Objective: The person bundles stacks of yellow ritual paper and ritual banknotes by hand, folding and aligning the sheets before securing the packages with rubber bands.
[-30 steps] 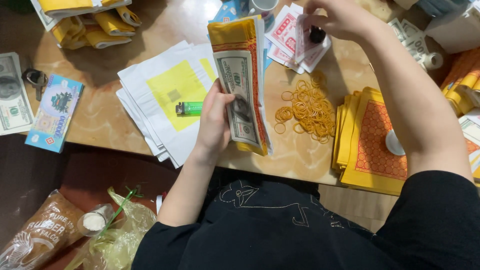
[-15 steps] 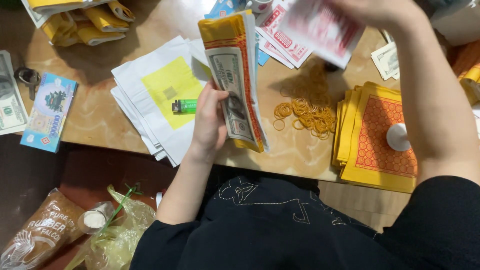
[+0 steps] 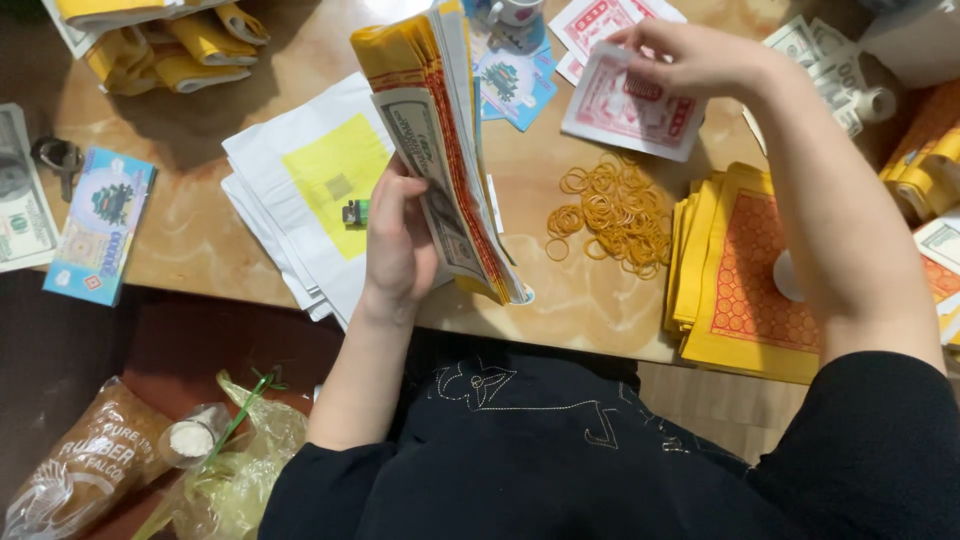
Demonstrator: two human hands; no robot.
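Yellow-edged paper sheets and printed banknote-style notes form a thick bundle [image 3: 440, 150] that a seated person holds upright on edge over the middle of a tan marbled table [image 3: 200, 230], its lower corner touching the tabletop near the front edge. The left hand [image 3: 398, 240] is closed around the bundle's near side, thumb on the outermost note and fingers wrapped behind. The right hand [image 3: 690, 55], reaching to the far side of the table, pinches a red-and-white printed sheet [image 3: 630, 110] by its upper edge between thumb and fingertips; the sheet hangs just above the table, to the right of the bundle and apart from it.

Between the two hands lies a loose scatter of orange rubber bands [image 3: 615, 210]. Right of them sits a stack of yellow papers with an orange patterned square [image 3: 745, 270], partly under the right forearm. Left of the bundle rests a fanned pile of white sheets topped by a yellow rectangle [image 3: 310, 190], with a small green object [image 3: 355, 212] on it, just beside the left hand. At the far left edge lies a blue printed packet [image 3: 100, 235]. Folded yellow bundles [image 3: 170, 45] occupy the far left corner.
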